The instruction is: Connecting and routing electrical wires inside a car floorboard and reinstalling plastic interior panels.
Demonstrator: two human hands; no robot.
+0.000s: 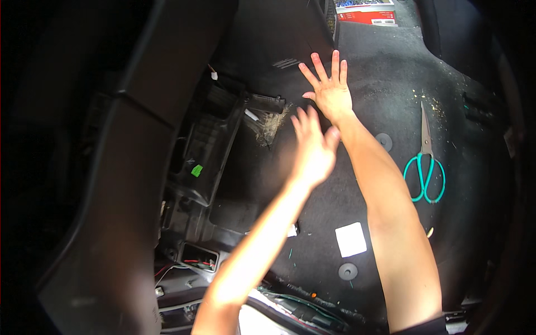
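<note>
My right hand (333,96) is stretched far forward, its fingers spread over the dark floor covering (385,72) of what looks like a vehicle interior. Whether the palm presses on it I cannot tell. Nearer to me, my left hand (314,153) is somewhat blurred, with fingers apart and nothing in it. It sits just left of my right wrist, close to a patch of tan debris (272,127) on the dark surface. Scissors (427,156) with teal handles lie to the right of my right forearm, blades pointing away.
A black plastic trim piece (209,151) with a green sticker runs along the left. Below it, wires (198,263) show in an opening. A white square (351,239) and a round grey fastener (348,272) lie near the front. Red-and-white packaging (365,17) is at the back.
</note>
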